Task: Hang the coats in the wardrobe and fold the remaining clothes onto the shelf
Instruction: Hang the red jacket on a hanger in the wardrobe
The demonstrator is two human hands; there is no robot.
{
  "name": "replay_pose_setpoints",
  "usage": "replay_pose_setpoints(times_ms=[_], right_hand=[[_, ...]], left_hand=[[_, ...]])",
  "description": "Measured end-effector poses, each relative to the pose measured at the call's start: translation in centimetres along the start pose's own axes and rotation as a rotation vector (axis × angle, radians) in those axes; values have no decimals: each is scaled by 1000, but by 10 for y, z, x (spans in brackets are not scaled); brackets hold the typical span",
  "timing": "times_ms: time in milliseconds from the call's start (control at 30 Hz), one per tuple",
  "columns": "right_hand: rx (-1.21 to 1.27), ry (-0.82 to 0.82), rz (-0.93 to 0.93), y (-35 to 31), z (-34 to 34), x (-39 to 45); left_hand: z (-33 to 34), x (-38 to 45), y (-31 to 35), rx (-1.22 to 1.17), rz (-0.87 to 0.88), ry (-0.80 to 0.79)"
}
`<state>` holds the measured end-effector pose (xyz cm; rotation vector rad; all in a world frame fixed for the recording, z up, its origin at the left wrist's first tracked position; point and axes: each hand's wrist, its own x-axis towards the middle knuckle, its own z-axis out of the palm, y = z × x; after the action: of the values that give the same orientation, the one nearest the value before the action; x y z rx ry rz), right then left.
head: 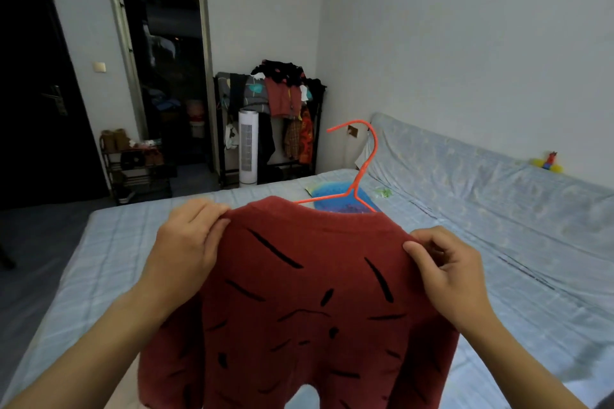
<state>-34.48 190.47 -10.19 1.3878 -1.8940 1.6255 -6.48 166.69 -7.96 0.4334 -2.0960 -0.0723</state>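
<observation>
A dark red sweater (299, 302) with black dash marks hangs in front of me over the bed. An orange wire hanger (363, 169) sticks up out of its neckline, hook pointing left. My left hand (189, 242) pinches the sweater's left shoulder. Over on the other shoulder, my right hand (445, 266) pinches the fabric with curled fingers. The hanger's lower bar is hidden inside the garment.
A bed with a light blue checked sheet (498, 259) fills the foreground, with a blue cloth item (332, 192) lying behind the sweater. A clothes rack piled with garments (282, 100) stands by the far wall, beside a white tower fan (247, 146), a shoe rack (136, 166) and a dark doorway (166, 76).
</observation>
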Motion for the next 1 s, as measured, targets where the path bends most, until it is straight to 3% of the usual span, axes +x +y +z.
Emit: replay_pose_setpoints(times_ms=[233, 467, 600, 800, 900, 1000], right_hand=[[117, -49, -92, 10, -8, 16], [165, -121, -202, 10, -23, 28], [215, -194, -219, -1, -8, 30], [258, -488, -429, -65, 36, 23], [437, -493, -319, -107, 60, 2], [539, -469, -271, -157, 89, -27]], left_hand=[[-17, 18, 57, 142, 48, -128], [-44, -11, 85, 251, -119, 115], [-70, -37, 96, 374, -173, 120], [-138, -90, 104, 517, -240, 92], [-183, -122, 108, 582, -325, 103], [-232, -154, 117, 793, -461, 145]])
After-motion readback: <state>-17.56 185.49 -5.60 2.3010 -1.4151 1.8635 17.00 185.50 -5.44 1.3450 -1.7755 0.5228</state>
